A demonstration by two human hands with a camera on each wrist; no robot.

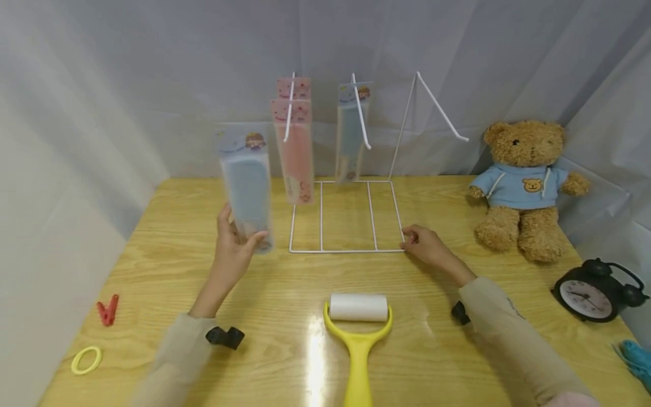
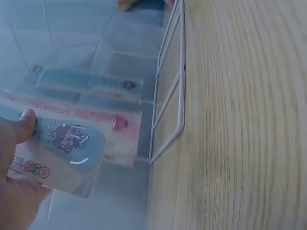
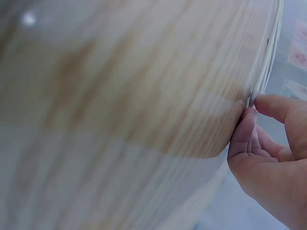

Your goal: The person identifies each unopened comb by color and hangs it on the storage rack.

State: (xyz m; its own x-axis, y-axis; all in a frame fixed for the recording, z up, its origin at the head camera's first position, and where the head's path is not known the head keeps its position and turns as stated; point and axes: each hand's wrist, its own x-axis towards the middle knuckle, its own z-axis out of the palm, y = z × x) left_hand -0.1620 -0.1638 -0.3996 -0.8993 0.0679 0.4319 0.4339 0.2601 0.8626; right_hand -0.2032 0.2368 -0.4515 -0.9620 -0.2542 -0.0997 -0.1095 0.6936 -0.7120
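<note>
My left hand (image 1: 234,249) holds a clear plastic packet (image 1: 248,186) by its lower end, left of the rack. Inside shows a flat light-blue item under a cartoon header card. In the left wrist view, the thumb (image 2: 26,125) presses on the packet's face, beside a printed cartoon figure. The right hand (image 1: 424,246) pinches the front right corner of the white wire rack (image 1: 346,251); its thumb and fingertips meet at the wire in the right wrist view. Two pink packets (image 1: 296,152) hang from the rack's left hook, and a blue packet (image 1: 351,135) hangs from the middle one.
The right hook (image 1: 442,107) carries nothing. A lint roller (image 1: 359,339) with a yellow handle lies in front. At right are a teddy bear (image 1: 526,189), a black alarm clock (image 1: 585,297) and a teal bundle (image 1: 636,362). Left lie a red clip (image 1: 108,311) and a yellow ring (image 1: 75,364).
</note>
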